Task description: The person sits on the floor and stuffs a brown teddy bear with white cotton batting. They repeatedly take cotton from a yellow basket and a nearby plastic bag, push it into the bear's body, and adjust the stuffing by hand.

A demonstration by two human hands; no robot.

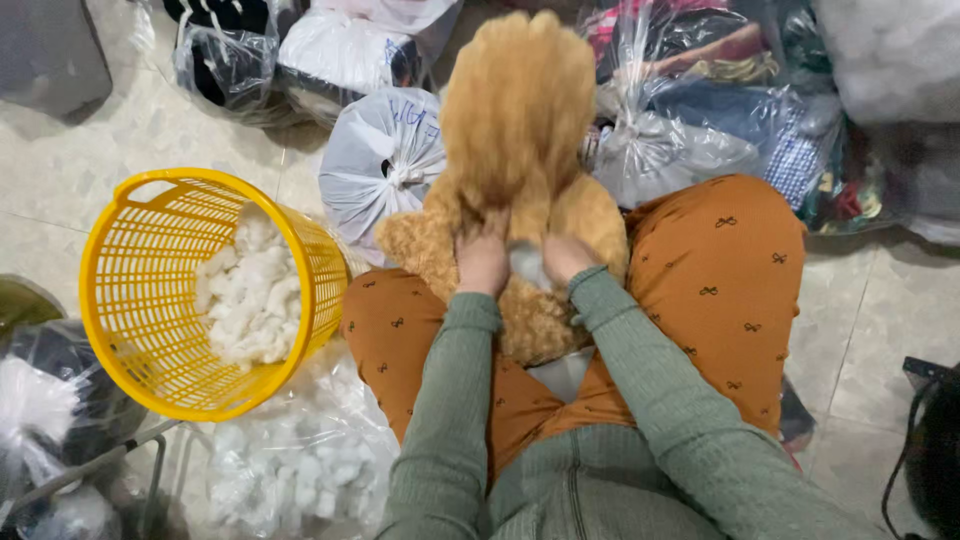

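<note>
**Both hands at the seam of a plush bear**

A person sits cross-legged on the tiled floor [150, 130], and a tan plush bear [515, 130] stands upright on the lap, between the knees, its back toward the camera. The left hand [483, 258] presses against the bear's lower back, fingers curled into the fur. The right hand [563, 256] sits just beside it, fingers closed on the fur at the edge of an opening. Between the two hands a tuft of white stuffing [525, 262] shows in the gap.

To the left of the lap, a yellow basket [120, 300] lies tilted on the floor, its mouth turned toward the camera, with a heap of white stuffing inside it. Under and in front of the basket a clear bag [300, 450] holds more white stuffing. Beyond the bear, along the far side of the floor, lie a tied white bag [375, 160] and several clear bags of mixed cloth [740, 90]. A dark object with a cable sits at the lower right edge, too cut off to identify.
</note>
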